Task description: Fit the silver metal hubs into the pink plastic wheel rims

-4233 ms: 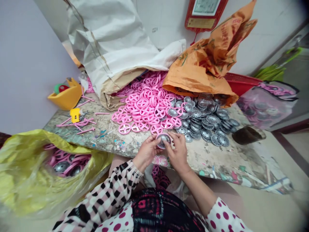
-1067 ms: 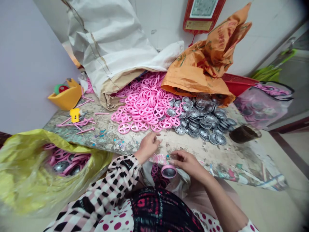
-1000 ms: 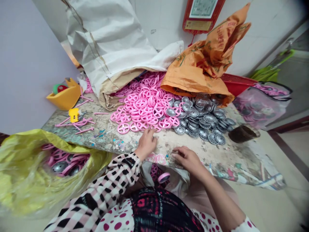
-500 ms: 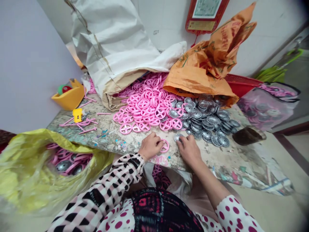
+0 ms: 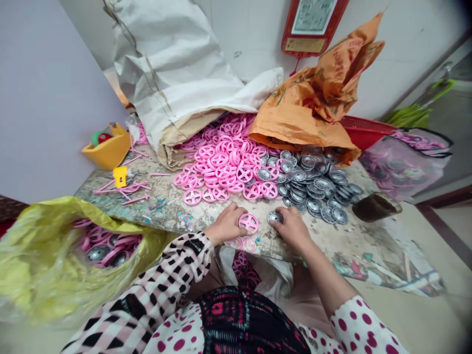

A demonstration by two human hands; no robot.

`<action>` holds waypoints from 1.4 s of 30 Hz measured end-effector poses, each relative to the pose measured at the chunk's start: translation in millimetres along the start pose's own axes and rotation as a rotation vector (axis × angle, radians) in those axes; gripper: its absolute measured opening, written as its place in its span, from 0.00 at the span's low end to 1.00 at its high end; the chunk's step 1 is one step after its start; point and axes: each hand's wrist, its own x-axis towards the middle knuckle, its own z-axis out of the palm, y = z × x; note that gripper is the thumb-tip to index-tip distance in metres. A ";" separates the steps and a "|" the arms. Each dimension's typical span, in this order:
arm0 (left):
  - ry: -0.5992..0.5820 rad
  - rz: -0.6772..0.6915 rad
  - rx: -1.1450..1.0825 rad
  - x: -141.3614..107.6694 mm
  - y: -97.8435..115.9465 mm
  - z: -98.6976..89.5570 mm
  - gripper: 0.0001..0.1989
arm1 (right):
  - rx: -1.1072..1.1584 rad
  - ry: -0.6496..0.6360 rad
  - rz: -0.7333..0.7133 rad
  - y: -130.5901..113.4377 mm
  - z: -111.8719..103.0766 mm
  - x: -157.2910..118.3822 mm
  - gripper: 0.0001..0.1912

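My left hand (image 5: 225, 224) grips the left edge of a pink spoked ring (image 5: 248, 223) at the table's front part. Just to the right, my right hand (image 5: 293, 227) has its thumb and fingers on a grey disc (image 5: 275, 217). The ring and the disc are apart, with a small gap between them. Behind my hands lies a heap of pink rings (image 5: 224, 169), spilling from a white sack (image 5: 184, 64). To its right, a pile of grey discs (image 5: 317, 187) comes out of an orange sack (image 5: 302, 113).
At the left are a yellow holder (image 5: 109, 150) and pink sticks (image 5: 136, 191). A yellow bag (image 5: 33, 255) of assembled pink and grey pieces stands front left. A dark cup (image 5: 374, 206) lies at the right, near a clear bag (image 5: 405, 167) and a red basket (image 5: 365, 132).
The pink ring has turned flatter and its face shows more. My left hand has shifted slightly left. The grey disc and my right hand have moved a little right and down.
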 end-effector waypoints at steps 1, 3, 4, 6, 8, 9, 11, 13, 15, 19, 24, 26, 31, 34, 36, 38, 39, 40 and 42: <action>0.018 -0.034 -0.014 -1.2 1.5 1.3 0.29 | 0.033 0.007 0.002 1.9 -0.8 0.4 0.20; 0.039 -0.118 -0.077 -4.2 5.7 5.8 0.24 | 0.128 0.057 0.024 5.9 -2.1 -1.1 0.17; 0.041 -0.154 -0.126 -5.7 8.0 8.6 0.21 | 0.193 0.090 0.047 7.8 -2.7 -2.9 0.16; 0.052 -0.209 -0.212 -8.2 12.4 14.2 0.15 | 0.374 0.141 0.106 10.1 -3.8 -7.9 0.16; 0.081 -0.232 -0.242 -9.2 16.1 18.3 0.13 | 0.622 0.123 0.159 9.8 -4.6 -13.3 0.17; 0.097 -0.236 -0.241 -9.2 17.8 19.3 0.14 | 0.747 0.091 0.181 8.6 -4.6 -15.7 0.19; 0.107 -0.230 -0.220 -9.2 21.5 19.1 0.17 | 0.929 0.054 0.218 5.6 -3.2 -19.0 0.22; 0.083 -0.181 -0.181 -10.6 26.0 16.9 0.22 | 0.973 0.121 0.256 3.3 0.5 -20.4 0.23; 0.027 -0.104 -0.102 -14.2 31.2 14.6 0.31 | 0.941 0.246 0.283 2.4 5.2 -21.2 0.23; -0.036 -0.009 0.066 -21.8 39.2 14.6 0.32 | 0.984 0.342 0.321 -1.0 10.9 -25.6 0.22; -0.019 -0.040 0.024 -16.1 35.5 19.2 0.36 | 1.059 0.172 0.231 -20.2 12.9 -29.5 0.20; -0.021 -0.056 -0.021 -11.8 31.7 20.4 0.33 | 0.931 0.152 0.153 -28.5 16.3 -27.3 0.16; 0.001 -0.100 -0.067 -9.0 24.4 23.1 0.27 | 0.440 0.116 -0.053 -41.9 23.1 -23.3 0.12; 0.024 -0.108 -0.088 -11.4 21.8 23.1 0.28 | 0.387 0.067 -0.102 -44.6 22.1 -25.8 0.11; 0.032 -0.083 -0.143 -12.6 20.1 21.4 0.29 | 0.460 0.039 -0.082 -44.1 20.9 -28.9 0.11; 0.005 -0.058 -0.216 -12.5 18.1 18.5 0.27 | 0.566 0.010 -0.028 -42.4 20.3 -33.0 0.15; -0.019 -0.049 -0.240 -12.0 17.0 17.1 0.25 | 0.610 -0.004 -0.006 -41.3 20.3 -35.2 0.17; -0.044 -0.046 -0.258 -11.4 15.9 15.9 0.21 | 0.642 -0.018 0.008 -40.3 20.3 -37.3 0.17; -0.092 -0.057 -0.286 -10.1 14.0 14.7 0.16 | 0.661 -0.039 0.009 -38.5 20.4 -41.2 0.17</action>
